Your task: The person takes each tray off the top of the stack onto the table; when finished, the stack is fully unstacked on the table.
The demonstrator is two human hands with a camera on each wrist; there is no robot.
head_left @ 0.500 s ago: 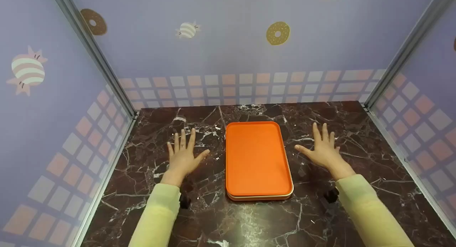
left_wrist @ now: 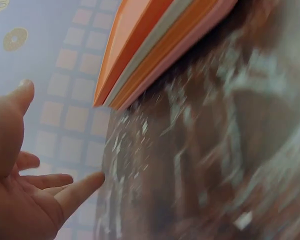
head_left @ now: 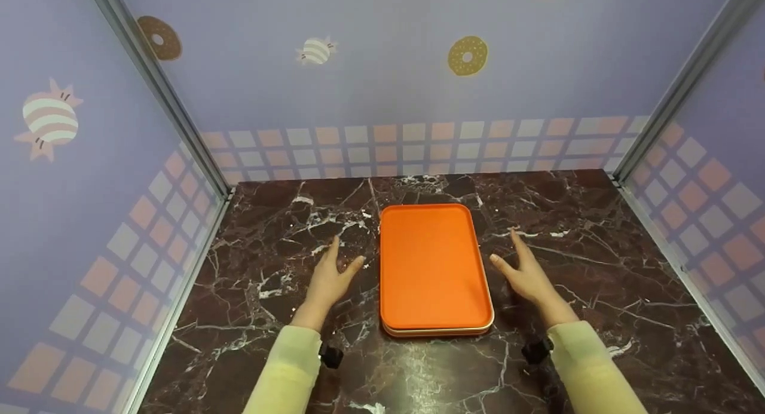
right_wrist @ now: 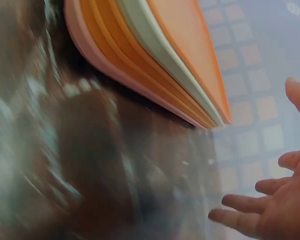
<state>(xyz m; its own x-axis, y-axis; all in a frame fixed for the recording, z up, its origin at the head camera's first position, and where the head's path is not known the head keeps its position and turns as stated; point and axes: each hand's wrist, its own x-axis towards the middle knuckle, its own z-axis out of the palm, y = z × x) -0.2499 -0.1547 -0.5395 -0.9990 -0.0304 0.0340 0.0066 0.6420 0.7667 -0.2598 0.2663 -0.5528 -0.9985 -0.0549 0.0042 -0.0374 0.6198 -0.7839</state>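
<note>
1. Head view. From where I stand, a stack of trays (head_left: pixel 439 332) sits at the centre of the frame on the marbled table (head_left: pixel 418 378). The top tray (head_left: pixel 433 264) is orange, and I see nothing lying in it. The left hand (head_left: pixel 327 281) is open, lower left of centre; the right hand (head_left: pixel 529 278) is open, lower right. Both are apart from the stack.
2. Left wrist view. The stack fills the upper middle, with a pale layer (left_wrist: pixel 147 50) under the orange one. The left hand, at lower left, has its fingers extended and grips nothing.
3. Right wrist view. The stack is at top centre, a pink layer (right_wrist: pixel 82 42) lowest; lower trays' insides are hidden. The right hand, at lower right, holds nothing.
4. Progress, in my judgement: trays stacked, none separated; taking hold is not yet done.
</note>
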